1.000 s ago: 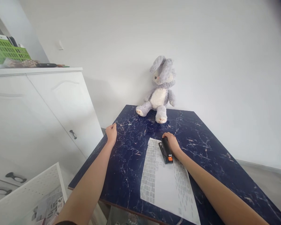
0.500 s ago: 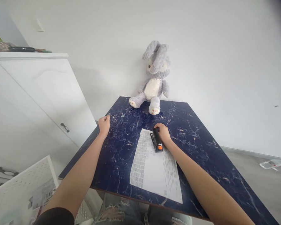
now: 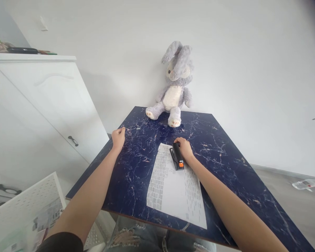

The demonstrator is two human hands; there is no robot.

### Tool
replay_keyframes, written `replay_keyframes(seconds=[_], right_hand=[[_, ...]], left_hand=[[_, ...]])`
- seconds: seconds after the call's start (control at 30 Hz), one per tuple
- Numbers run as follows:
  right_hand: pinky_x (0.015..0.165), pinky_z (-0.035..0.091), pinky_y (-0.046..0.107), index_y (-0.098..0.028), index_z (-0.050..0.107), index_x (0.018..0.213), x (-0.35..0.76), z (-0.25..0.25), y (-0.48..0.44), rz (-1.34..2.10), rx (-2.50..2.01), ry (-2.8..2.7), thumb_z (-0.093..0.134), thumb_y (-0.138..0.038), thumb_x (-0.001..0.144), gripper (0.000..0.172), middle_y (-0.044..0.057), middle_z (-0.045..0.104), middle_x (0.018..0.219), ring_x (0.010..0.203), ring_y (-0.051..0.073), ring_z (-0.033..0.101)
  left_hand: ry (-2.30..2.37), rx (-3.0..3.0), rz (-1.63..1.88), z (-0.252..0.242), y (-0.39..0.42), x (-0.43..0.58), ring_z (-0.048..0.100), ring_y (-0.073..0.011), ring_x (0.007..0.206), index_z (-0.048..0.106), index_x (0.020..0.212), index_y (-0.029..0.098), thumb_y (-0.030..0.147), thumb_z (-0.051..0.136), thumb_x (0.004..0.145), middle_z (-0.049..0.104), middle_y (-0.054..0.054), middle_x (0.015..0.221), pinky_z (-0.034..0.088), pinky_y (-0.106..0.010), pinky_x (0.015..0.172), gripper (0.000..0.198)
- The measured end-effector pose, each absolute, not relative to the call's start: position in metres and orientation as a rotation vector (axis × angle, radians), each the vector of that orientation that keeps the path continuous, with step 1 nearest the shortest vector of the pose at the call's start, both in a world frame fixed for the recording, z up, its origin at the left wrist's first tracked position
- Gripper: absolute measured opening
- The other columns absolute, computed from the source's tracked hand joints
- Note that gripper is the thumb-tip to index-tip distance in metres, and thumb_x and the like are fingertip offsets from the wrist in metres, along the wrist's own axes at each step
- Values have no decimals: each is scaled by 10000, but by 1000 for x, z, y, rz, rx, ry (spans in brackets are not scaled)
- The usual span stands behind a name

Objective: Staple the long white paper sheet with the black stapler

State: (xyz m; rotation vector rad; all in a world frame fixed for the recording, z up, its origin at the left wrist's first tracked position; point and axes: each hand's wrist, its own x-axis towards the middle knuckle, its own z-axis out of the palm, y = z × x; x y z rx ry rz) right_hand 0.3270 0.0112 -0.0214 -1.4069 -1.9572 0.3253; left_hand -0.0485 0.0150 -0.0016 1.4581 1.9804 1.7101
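A black stapler (image 3: 177, 156) with an orange part at its near end lies on a printed sheet of paper (image 3: 173, 192). My right hand (image 3: 184, 147) is at the stapler's right side and far end, its fingers curled closed against it. Some of those fingertips are hidden behind the stapler. By the table's left edge, my left hand (image 3: 118, 138) is closed with thumb and fingers together. Whatever it may hold does not show. A small pale strip (image 3: 138, 128) lies on the table to the right of that hand.
A grey plush rabbit (image 3: 173, 94) sits at the back of the dark blue marbled table (image 3: 225, 168), against the wall. White cabinets (image 3: 47, 105) and a white perforated basket (image 3: 51, 182) stand at the left. A clear plastic item (image 3: 308, 183) lies on the floor at right.
The whole view has shifted slightly. Both hands stay closed in nearly the same places, and the stapler and paper show no clear movement on the table.
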Motion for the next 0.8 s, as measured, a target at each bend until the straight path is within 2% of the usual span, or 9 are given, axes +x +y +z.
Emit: replay_keyframes(seconds=[0.57, 0.8], right_hand=[[705, 401, 270, -201, 657, 742, 318, -18, 5, 332, -1420, -1981, 483, -88, 729, 207, 36, 654, 775, 733, 180, 562], [711, 400, 270, -214, 614, 695, 285, -19, 2, 370, -1321, -2053, 498, -59, 727, 196, 23, 628, 740, 757, 189, 560]], left_hand=[[1908, 1478, 1709, 3, 11, -43, 229, -133, 557, 253, 555, 222, 472, 512, 896, 208, 27, 548, 189, -313, 562, 497], [1919, 1658, 1659, -1, 13, -41, 252, -135, 533, 261, 530, 218, 453, 483, 931, 242, 28, 519, 186, -323, 573, 515]])
